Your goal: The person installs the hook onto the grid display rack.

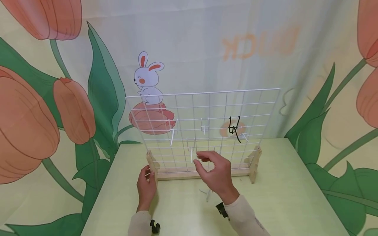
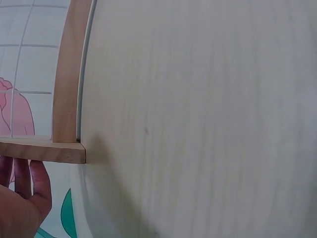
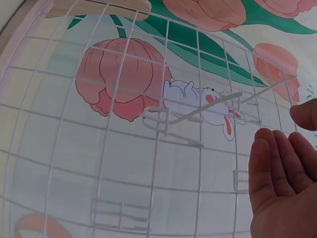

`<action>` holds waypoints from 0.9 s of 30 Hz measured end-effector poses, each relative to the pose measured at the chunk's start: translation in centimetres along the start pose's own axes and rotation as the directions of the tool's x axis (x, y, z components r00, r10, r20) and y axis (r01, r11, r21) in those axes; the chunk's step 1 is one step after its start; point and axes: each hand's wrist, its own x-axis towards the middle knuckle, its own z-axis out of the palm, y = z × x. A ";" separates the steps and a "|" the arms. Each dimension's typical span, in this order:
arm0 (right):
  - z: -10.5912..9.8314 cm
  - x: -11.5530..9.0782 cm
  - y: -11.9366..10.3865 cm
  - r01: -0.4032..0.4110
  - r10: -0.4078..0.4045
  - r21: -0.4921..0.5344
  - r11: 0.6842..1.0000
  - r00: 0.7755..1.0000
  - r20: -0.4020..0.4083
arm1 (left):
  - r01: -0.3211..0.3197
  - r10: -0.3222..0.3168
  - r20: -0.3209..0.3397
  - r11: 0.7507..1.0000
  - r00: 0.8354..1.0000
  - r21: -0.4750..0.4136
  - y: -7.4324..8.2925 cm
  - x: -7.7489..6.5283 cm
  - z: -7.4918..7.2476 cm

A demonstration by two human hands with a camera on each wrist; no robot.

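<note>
A white wire grid [image 1: 203, 92] stands upright in a wooden base [image 1: 177, 177]. My left hand [image 1: 146, 190] is at the base's left end, its fingers touching the outer side of the wooden foot [image 2: 42, 151]. In front of the grid, my right hand [image 1: 218, 175] is raised with thumb and fingers apart and nothing between them. Its fingertips are close to a white hook [image 1: 191, 154] hung low on the wires. In the right wrist view, another white hook [image 3: 208, 106] juts out from the grid, left of the fingers.
A black hook [image 1: 233, 129] hangs on the grid's right half, with a white hook [image 1: 244, 136] beside it. More white hooks hang at left [image 1: 172, 137] and centre [image 1: 204, 128]. A loose white hook [image 1: 208, 195] lies on the table [image 1: 283, 203]. Behind hangs a printed curtain [image 1: 189, 49].
</note>
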 end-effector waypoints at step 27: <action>-2.0 -8.9 7.1 -0.258 0.264 -0.072 0.964 0.960 0.090 | -0.025 0.025 -0.017 1.000 1.000 0.009 0.0 -0.1 0.1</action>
